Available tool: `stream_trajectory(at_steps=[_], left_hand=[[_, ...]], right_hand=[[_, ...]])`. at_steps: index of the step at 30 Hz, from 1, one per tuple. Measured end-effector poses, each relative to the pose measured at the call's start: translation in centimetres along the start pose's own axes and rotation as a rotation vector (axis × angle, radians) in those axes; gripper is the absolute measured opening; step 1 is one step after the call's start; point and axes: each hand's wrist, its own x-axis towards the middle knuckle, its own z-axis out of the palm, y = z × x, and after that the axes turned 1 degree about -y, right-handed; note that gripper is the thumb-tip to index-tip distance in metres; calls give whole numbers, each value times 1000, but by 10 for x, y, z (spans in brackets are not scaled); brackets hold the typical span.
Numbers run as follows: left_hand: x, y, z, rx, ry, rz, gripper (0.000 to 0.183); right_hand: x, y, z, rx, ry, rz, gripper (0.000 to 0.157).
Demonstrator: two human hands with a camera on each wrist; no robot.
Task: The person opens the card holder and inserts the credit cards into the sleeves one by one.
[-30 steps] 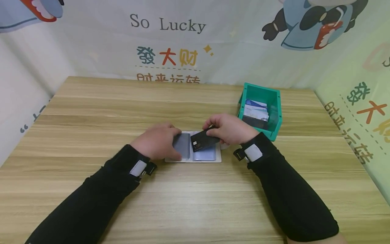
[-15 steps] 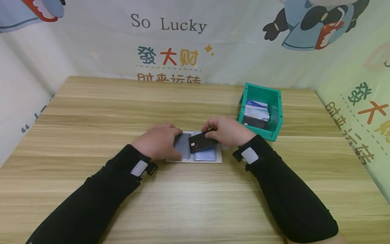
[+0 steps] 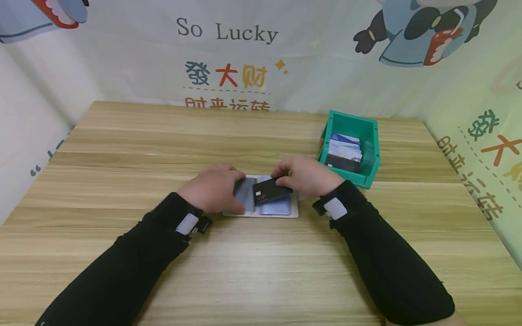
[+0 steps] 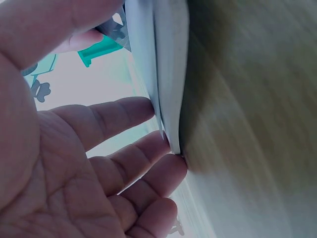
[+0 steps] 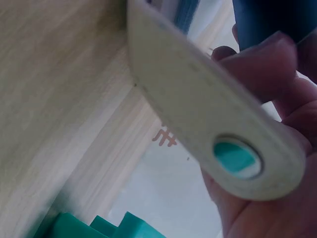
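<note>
A white card holder [image 3: 294,213] with clear plastic sleeves lies spread on the table. My left hand [image 3: 214,188] holds its left side between thumb and fingers; in the left wrist view, fingertips [image 4: 143,106] touch the edge of its pages [image 4: 173,64]. Between thumb and fingers, my right hand [image 3: 306,175] pinches a black card [image 3: 267,194] marked VIP, tilted over the right-hand sleeve [image 3: 275,208]. Whether the card's edge is inside a sleeve, I cannot tell. The holder's cream strap [image 5: 193,99], with a round snap, crosses in front of the right hand in the right wrist view.
A green bin [image 3: 370,151] stands at the back right, close beyond the right hand. Several cards [image 3: 344,149] lie inside it. The wood-grain table [image 3: 253,271] ends at a printed cloth backdrop [image 3: 310,86] behind and at both sides.
Over the first half second the right hand brought the black card slightly left and turned it a little flatter. Since then it has barely moved. The left hand stays on the holder.
</note>
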Motion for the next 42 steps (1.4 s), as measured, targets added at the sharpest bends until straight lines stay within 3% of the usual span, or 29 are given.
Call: stream_trajectory(at_steps=[6, 22, 32, 37, 42], left_hand=[[1, -1, 1, -2, 2, -1, 80], [1, -1, 1, -12, 11, 5, 77], [2, -2, 2, -14, 4, 1, 78], [3, -2, 3, -14, 7, -1, 78], [3, -2, 2, -12, 3, 2, 78]], right_hand=[[0, -1, 1, 6, -13, -5, 18], [-1, 2, -1, -5, -71, -129, 21], [1, -11, 7, -8, -21, -47, 27], [2, -19, 14, -50, 51, -35, 13], [3, -24, 20, -107, 46, -52, 8]])
